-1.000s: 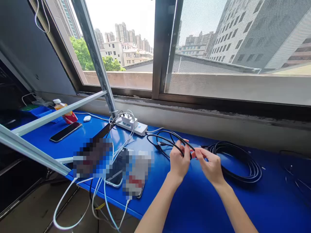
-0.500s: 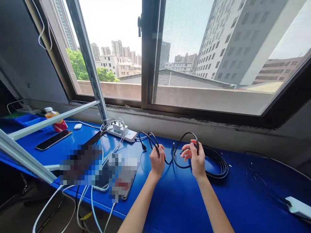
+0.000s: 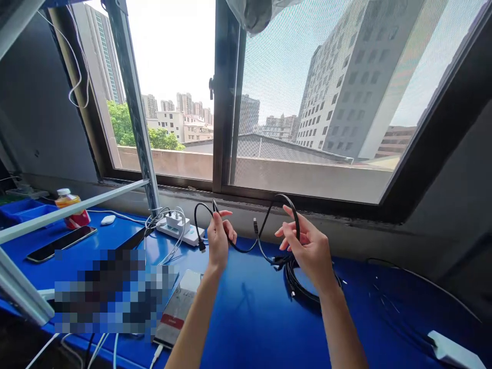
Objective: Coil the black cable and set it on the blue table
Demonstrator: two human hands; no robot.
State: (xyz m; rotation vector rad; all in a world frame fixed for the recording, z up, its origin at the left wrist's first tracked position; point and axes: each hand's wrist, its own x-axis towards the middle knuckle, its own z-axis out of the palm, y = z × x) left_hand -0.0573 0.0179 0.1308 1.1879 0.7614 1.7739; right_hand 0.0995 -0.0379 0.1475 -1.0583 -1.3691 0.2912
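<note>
My left hand (image 3: pixel 219 240) pinches a thin black cable (image 3: pixel 246 247) lifted above the blue table (image 3: pixel 253 318). A small plug end dangles to the left of this hand. My right hand (image 3: pixel 307 248) holds another loop of the same cable, arching over its fingers. Between the hands the cable sags in a curve, with a second plug end hanging there. The rest of the black cable lies coiled (image 3: pixel 298 287) on the table under my right hand.
A white power strip (image 3: pixel 177 229) with chargers and white leads sits by the window frame. A phone (image 3: pixel 61 243), a white mouse (image 3: pixel 108 220) and an orange bottle (image 3: pixel 71 210) lie at the left. A flat device (image 3: pixel 179 307) rests near the front edge. A white object (image 3: pixel 455 351) lies far right.
Both hands have risen from the table with the cable and moved apart. The view has tilted upward, and the coil now lies under my right hand.
</note>
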